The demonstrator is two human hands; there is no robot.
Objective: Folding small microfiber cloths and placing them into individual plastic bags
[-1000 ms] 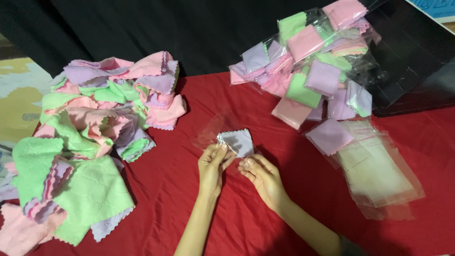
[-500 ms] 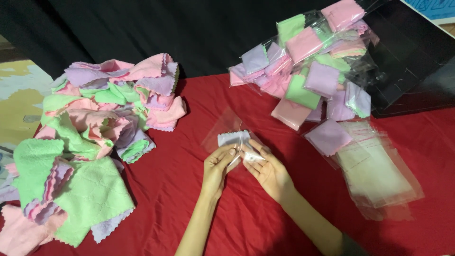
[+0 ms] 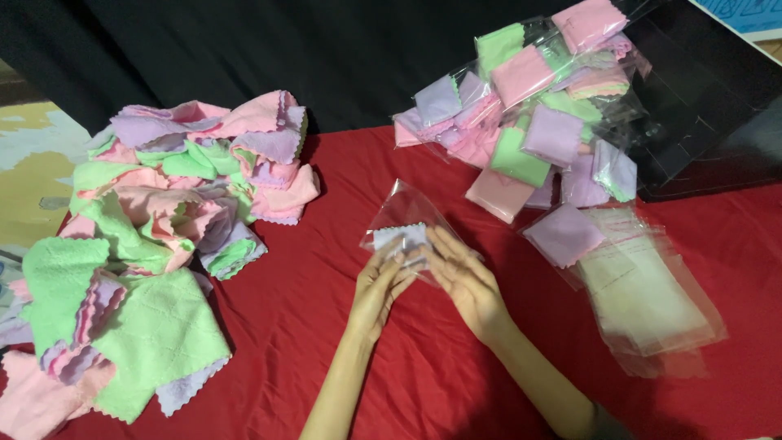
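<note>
Both hands meet at mid-table: my left hand [image 3: 379, 285] and right hand [image 3: 464, 281], fingers loosely curled, hold a clear plastic sleeve [image 3: 407, 220] with a small folded lavender cloth [image 3: 401, 237] at its mouth. Bare red tablecloth [image 3: 326, 285] lies open around them, between the heap of loose pastel cloths [image 3: 155, 236] on the left and the stack of empty clear sleeves [image 3: 652, 293] on the right.

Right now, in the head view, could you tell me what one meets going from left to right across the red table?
Loose cloth heap → left hand → clear bag with small cloth → right hand → stack of empty clear bags. The bagged cloths pile lies farther back, above the right side.
</note>
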